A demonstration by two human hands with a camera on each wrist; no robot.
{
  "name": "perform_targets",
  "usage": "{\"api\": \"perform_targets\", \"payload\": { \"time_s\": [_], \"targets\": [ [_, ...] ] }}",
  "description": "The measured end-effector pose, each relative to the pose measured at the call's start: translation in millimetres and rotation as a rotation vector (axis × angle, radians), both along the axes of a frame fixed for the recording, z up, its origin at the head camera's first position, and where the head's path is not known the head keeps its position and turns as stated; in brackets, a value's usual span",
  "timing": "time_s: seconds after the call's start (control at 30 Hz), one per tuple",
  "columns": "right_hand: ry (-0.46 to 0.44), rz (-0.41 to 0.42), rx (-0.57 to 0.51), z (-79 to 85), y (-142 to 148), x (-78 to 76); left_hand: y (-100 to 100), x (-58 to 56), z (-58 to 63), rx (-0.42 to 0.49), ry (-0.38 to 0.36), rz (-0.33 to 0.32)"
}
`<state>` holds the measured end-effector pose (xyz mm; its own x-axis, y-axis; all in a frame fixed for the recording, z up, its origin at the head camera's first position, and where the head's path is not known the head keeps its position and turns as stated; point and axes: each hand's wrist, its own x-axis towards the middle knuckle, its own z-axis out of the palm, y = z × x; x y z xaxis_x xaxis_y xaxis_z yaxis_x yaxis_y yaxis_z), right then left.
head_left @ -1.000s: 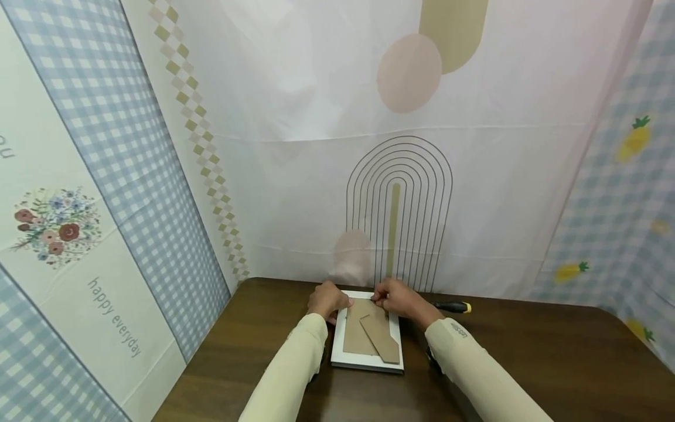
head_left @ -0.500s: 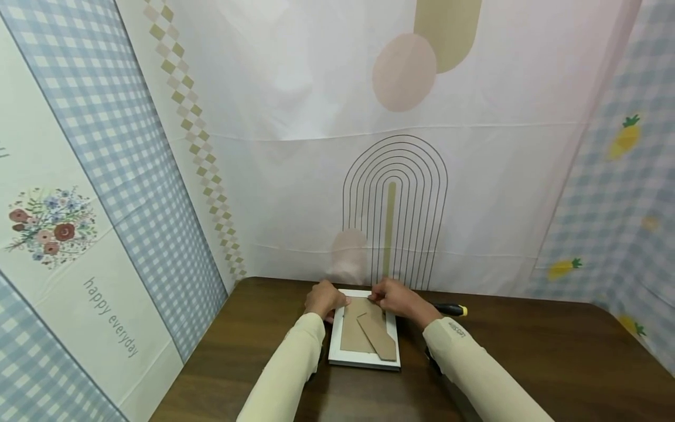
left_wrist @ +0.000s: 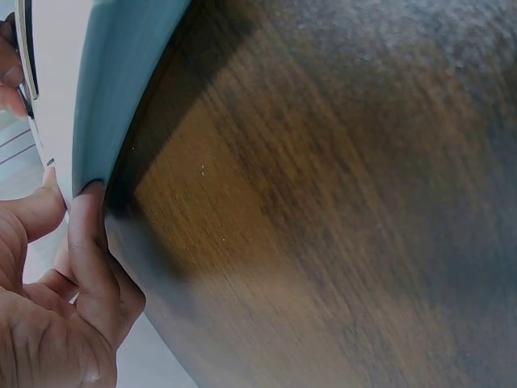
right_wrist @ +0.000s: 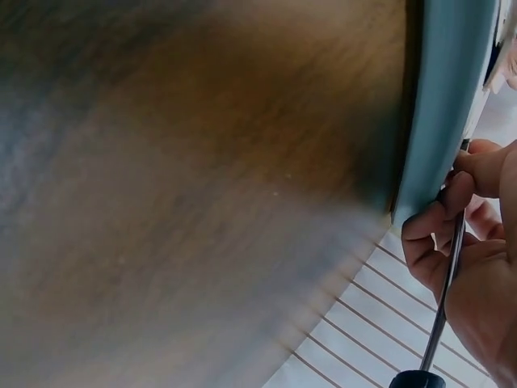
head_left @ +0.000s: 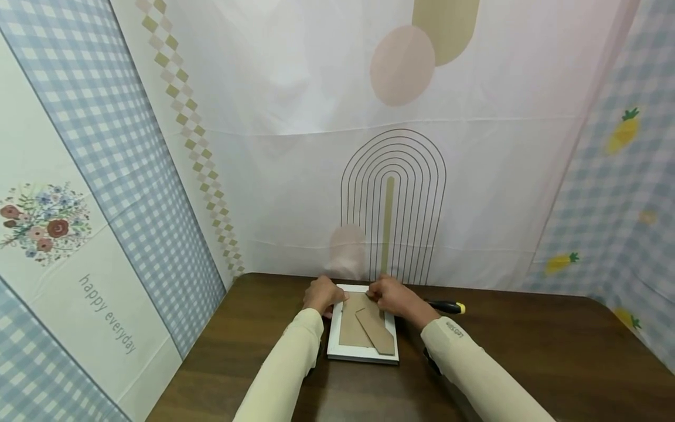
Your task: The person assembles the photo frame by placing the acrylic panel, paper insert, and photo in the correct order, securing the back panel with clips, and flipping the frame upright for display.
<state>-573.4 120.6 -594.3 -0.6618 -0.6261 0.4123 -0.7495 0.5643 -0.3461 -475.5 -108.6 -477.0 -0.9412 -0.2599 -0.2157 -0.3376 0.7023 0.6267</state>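
Observation:
A white picture frame (head_left: 348,351) lies face down on the table, its brown backing board (head_left: 350,333) up. An angled cardboard stand leg (head_left: 377,334) lies across that board. My left hand (head_left: 320,295) grips the frame's far left side, thumb on top and a finger against the blue-grey outer edge (left_wrist: 121,89) in the left wrist view. At the far right corner, my right hand (head_left: 392,296) holds a screwdriver (head_left: 447,307) by its thin metal shaft (right_wrist: 443,311). The black handle with a yellow end sticks out to the right; the tip is hidden by the fingers.
The dark wooden table (head_left: 506,351) extends to both sides and towards me. A white patterned cloth (head_left: 295,193) hangs right behind its far edge. Checked cloths hang at the left (head_left: 132,135) and right (head_left: 596,176).
The head view has shifted slightly, so the scene sits a little further left and up. Both hands keep their places at the frame; no clear movement of the frame or screwdriver shows.

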Motion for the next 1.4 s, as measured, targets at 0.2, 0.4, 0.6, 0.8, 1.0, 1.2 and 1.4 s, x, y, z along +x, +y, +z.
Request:
{"api": "perform_targets", "payload": {
  "time_s": [0.2,0.4,0.6,0.8,1.0,1.2,1.4],
  "targets": [
    [-0.068,0.008,0.013,44.0,-6,47.9,-1,-2.8,-1.6,-0.013,0.001,-0.017],
    [-0.105,-0.035,0.126,87.2,-17,91.3,-1,-1.1,1.7,0.01,-0.006,-0.02],
    [0.069,0.064,0.111,56.5,-10,65.5,-4,-7.3,-4.6,0.004,0.013,-0.027],
    [0.007,0.002,0.174,82.2,-17,91.0,-4,-18.9,-15.2,0.003,-0.017,-0.01],
    [0.013,-0.06,0.243,85.7,-21,93.8,-8,-26.2,-23.3,0.014,0.006,-0.024],
    [0.049,-0.021,0.214,63.0,-13,72.4,-4,-6.0,-4.2,0.042,0.021,-0.024],
    [-0.01,-0.091,0.291,92.8,-22,100.4,-4,-6.5,-10.1,0.043,0.026,-0.021]
  ]
}}
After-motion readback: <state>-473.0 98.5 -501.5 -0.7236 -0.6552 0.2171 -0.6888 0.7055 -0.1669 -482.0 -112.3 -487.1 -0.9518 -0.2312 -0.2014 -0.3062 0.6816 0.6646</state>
